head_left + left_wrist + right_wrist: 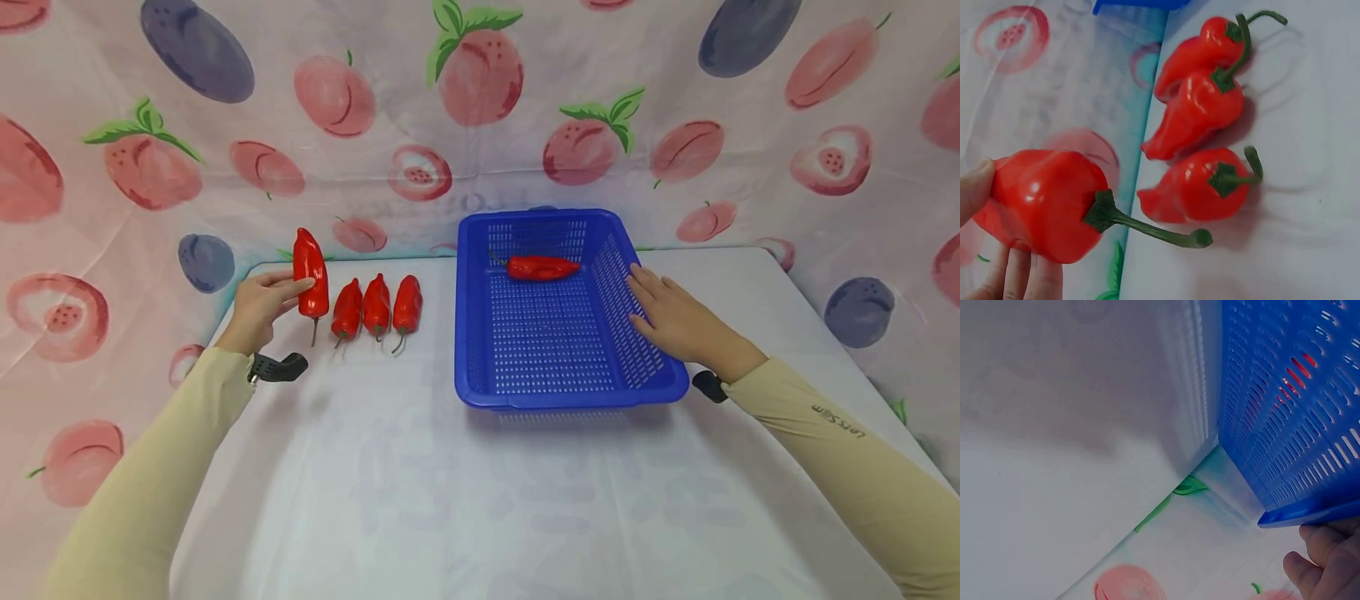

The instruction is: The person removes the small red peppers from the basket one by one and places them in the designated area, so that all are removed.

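My left hand [258, 310] pinches a red pepper [311, 275] between thumb and fingers, its green stem pointing down in the head view. In the left wrist view the held pepper [1050, 206] shows beside the others, thumb on one side and fingers beneath. Three more red peppers [377, 307] lie in a row on the table just right of that hand. My right hand [678, 323] rests on the right rim of a blue plastic basket [570, 398], fingers extended. Inside the basket, one red pepper [543, 267] lies on its side near the back wall.
A white-covered table [420, 500] carries the basket and peppers. Behind it hangs a fruit-printed cloth [525, 158], which meets the table's back edge. The basket's slotted side wall [1297, 425] fills the right of the right wrist view.
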`<control>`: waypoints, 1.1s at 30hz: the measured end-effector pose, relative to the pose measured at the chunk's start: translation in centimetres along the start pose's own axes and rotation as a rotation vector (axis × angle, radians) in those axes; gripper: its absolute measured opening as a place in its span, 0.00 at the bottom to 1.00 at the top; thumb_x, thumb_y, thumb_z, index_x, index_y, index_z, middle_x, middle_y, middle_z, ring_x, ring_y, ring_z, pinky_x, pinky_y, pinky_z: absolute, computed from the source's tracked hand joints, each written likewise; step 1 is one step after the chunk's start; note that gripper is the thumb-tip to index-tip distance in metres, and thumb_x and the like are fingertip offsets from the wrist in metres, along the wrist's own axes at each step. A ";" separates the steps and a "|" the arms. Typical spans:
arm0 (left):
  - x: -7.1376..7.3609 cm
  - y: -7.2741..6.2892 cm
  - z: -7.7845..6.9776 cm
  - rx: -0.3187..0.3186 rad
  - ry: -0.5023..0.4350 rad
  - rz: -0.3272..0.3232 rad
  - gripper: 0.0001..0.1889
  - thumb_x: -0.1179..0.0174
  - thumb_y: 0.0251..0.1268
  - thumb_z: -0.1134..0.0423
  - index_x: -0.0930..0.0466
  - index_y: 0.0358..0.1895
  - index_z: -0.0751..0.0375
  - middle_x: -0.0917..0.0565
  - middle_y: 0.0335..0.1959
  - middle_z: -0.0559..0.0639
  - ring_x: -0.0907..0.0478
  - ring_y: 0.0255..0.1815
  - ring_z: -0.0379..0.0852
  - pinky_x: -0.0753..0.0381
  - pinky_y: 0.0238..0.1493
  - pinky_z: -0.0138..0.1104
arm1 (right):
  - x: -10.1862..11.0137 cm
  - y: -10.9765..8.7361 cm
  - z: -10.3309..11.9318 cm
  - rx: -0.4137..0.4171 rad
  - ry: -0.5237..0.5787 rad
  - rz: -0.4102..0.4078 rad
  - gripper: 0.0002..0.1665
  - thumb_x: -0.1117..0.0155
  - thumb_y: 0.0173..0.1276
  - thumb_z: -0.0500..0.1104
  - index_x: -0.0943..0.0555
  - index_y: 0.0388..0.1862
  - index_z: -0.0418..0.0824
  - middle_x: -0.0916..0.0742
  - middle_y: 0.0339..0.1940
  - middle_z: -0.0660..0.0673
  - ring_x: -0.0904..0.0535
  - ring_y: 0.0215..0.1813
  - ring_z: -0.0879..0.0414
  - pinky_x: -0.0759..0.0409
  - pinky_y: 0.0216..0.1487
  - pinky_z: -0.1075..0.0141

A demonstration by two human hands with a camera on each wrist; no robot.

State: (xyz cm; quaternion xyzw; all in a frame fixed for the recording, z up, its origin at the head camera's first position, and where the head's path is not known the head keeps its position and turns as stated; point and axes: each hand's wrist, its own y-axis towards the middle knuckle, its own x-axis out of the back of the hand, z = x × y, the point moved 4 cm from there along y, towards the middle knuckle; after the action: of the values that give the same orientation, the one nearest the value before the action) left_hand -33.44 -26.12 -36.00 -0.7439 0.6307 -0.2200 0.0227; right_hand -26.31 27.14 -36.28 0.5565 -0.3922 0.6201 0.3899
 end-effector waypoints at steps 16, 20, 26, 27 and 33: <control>1.1 2.0 3.3 0.093 -0.018 -0.050 0.40 0.37 0.57 0.46 0.40 0.70 0.59 0.31 0.55 0.46 0.32 0.56 0.45 0.35 0.70 0.41 | -0.1 -0.1 0.0 -0.006 0.005 0.000 0.37 0.57 0.74 0.46 0.50 0.71 0.24 0.48 0.75 0.28 0.53 0.76 0.35 0.54 0.74 0.41; 1.2 2.3 3.9 0.114 -0.020 -0.060 0.40 0.37 0.57 0.46 0.39 0.70 0.59 0.30 0.49 0.43 0.31 0.47 0.40 0.34 0.70 0.40 | -0.1 0.0 -0.1 -0.008 -0.001 -0.001 0.37 0.57 0.74 0.46 0.50 0.71 0.24 0.48 0.75 0.28 0.53 0.75 0.35 0.53 0.74 0.41; 1.2 2.9 4.7 0.155 -0.013 -0.081 0.38 0.38 0.59 0.47 0.39 0.70 0.58 0.35 0.67 0.52 0.32 0.53 0.42 0.34 0.70 0.37 | -0.1 0.1 -0.1 -0.009 -0.007 0.002 0.37 0.56 0.73 0.46 0.50 0.71 0.24 0.48 0.75 0.27 0.52 0.75 0.34 0.52 0.74 0.40; 1.2 3.1 4.8 0.165 -0.011 -0.085 0.38 0.39 0.59 0.47 0.40 0.70 0.58 0.39 0.70 0.53 0.33 0.55 0.43 0.34 0.70 0.37 | -0.1 0.1 -0.1 -0.007 -0.007 0.001 0.37 0.56 0.73 0.46 0.50 0.71 0.24 0.48 0.74 0.27 0.52 0.75 0.34 0.53 0.74 0.40; 1.5 3.6 5.4 0.201 0.004 -0.087 0.38 0.37 0.58 0.48 0.40 0.70 0.58 0.39 0.70 0.53 0.32 0.49 0.40 0.34 0.69 0.35 | -0.1 0.1 -0.1 -0.006 0.001 -0.001 0.37 0.56 0.73 0.45 0.50 0.71 0.23 0.48 0.74 0.27 0.53 0.75 0.34 0.53 0.74 0.40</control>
State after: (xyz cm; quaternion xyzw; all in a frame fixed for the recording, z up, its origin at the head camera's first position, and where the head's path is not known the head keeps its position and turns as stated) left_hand -34.74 -29.58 -41.57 -0.7642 0.5724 -0.2844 0.0863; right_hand -26.43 27.19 -36.38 0.5554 -0.3936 0.6188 0.3921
